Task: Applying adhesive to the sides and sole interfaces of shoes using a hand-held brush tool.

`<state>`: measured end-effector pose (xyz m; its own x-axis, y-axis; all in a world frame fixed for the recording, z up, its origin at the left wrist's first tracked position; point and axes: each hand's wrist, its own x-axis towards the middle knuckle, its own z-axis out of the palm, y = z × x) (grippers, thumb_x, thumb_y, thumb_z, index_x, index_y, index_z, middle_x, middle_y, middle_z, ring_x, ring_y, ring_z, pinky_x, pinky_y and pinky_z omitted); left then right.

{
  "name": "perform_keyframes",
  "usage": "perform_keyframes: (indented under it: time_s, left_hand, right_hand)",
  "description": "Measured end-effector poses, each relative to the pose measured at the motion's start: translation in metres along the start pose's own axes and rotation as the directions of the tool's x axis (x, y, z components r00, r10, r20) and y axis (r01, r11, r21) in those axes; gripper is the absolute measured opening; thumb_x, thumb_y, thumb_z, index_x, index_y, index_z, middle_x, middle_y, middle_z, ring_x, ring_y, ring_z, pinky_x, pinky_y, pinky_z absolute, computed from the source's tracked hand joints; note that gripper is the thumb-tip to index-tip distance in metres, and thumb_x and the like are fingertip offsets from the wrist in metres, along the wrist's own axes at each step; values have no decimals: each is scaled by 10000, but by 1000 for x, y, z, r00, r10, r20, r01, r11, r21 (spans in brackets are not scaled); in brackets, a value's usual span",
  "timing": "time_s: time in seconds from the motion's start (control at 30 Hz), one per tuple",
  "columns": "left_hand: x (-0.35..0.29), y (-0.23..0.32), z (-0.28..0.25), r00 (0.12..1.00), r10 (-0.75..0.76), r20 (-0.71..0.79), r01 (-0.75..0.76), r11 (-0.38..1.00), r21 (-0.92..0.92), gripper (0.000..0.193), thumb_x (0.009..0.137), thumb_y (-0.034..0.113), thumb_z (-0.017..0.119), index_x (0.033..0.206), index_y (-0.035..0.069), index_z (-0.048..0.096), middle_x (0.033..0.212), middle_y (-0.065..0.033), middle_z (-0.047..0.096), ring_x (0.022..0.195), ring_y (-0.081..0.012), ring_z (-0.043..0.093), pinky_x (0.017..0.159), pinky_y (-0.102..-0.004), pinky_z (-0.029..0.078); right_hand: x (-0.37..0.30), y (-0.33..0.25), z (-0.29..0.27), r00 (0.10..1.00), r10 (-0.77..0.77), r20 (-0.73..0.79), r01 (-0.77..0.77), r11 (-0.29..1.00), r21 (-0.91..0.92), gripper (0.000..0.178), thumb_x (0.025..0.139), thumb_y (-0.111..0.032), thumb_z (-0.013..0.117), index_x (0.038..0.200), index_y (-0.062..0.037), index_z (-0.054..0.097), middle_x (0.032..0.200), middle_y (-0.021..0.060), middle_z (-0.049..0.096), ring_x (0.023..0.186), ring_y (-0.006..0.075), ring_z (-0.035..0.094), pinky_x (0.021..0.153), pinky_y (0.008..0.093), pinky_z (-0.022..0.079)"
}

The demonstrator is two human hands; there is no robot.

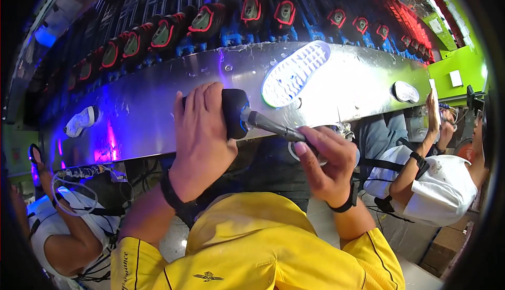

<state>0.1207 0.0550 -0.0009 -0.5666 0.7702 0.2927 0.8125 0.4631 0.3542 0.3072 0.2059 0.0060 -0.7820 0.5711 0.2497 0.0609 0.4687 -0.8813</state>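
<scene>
My left hand grips a black shoe over the near edge of the metal bench, its fingers wrapped across the upper. A brush with a grey ferrule is pinched between the thumb and fingers of my right hand. Its bristles touch the right end of the shoe, along the lower edge. Beyond the shoe, slightly to the right, a white outsole lies on the bench with its tread up. My left hand hides much of the shoe.
The metal bench runs across in front of me. Behind it stands a row of dark shoes with red-edged openings. A white sole lies at right, a white shoe at left. Co-workers in white shirts sit on both sides.
</scene>
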Motion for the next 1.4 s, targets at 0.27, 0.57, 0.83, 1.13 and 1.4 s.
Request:
perform_keyframes:
  time_s: [0.27, 0.57, 0.83, 1.13, 1.4]
  left_hand:
    - [34, -29, -11, 996, 20, 82, -10, 994, -112, 687, 658, 44, 845, 1283, 41, 559, 1160, -212, 644, 1132, -447, 611, 978, -493, 505]
    - [65, -52, -22, 949, -119, 293, 183, 962, -202, 730, 651, 115, 925, 1281, 5, 573, 1202, -204, 691, 1174, -385, 668, 1001, -441, 523]
    - [59, -79, -27, 962, -21, 272, 111, 941, -320, 916, 691, 81, 887, 1480, -14, 431, 1312, -274, 638, 1225, -444, 636, 1024, -465, 527]
    - [3, -81, -26, 924, -146, 355, 374, 549, -748, 1001, 819, 77, 800, 1654, -37, 258, 1631, -126, 442, 1488, -200, 413, 1240, -345, 285]
    - [-19, -55, -44, 902, -110, 418, 418, 467, -779, 968, 869, 187, 808, 1635, -68, 273, 1687, -173, 356, 1573, -225, 286, 1279, -354, 184]
  right_hand:
    - [43, 41, 25, 993, -111, 29, 107, 989, 104, 219, 895, -89, 748, 1078, 29, 768, 742, 131, 656, 596, 230, 614, 566, 328, 447]
    - [41, 69, 78, 1000, -24, -19, 29, 946, 322, 203, 944, -96, 735, 1107, 21, 767, 757, 134, 657, 651, 211, 611, 620, 323, 459]
    - [15, 81, 92, 997, 79, -6, -77, 979, 190, 210, 956, -149, 735, 1087, 12, 764, 770, 157, 672, 646, 247, 609, 615, 344, 461]
    - [22, 28, 53, 977, 209, 45, -213, 937, 276, 208, 975, -150, 728, 1095, 17, 757, 789, 161, 686, 659, 187, 629, 624, 320, 467]
    - [14, 13, 41, 1000, 1, 6, -2, 994, 108, 172, 959, -119, 724, 1068, 9, 760, 728, 149, 637, 567, 229, 573, 543, 344, 421]
